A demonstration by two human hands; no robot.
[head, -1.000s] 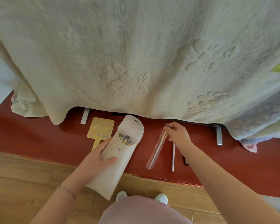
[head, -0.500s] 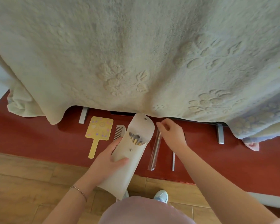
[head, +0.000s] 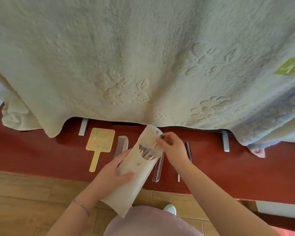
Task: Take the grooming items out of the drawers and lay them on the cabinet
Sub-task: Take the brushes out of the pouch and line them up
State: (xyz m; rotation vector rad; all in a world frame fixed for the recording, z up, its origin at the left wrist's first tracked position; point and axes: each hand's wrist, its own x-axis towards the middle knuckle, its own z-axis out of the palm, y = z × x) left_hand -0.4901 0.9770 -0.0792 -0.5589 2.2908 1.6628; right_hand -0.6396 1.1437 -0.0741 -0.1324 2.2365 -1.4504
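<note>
your left hand (head: 117,169) clamps the pouch (head: 134,169); its long axis runs toward upper right, where your right hand (head: 173,148) pinches a brush (head: 154,145).

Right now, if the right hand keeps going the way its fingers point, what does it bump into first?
The right hand points into the open white pouch, so it would likely meet the brushes inside first. Its fingertips already seem to pinch one.

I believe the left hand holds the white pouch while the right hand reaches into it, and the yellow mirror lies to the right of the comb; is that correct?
Not quite: the head view shows the yellow mirror left of the comb. The left hand does hold the white pouch while the right hand reaches in.
</note>
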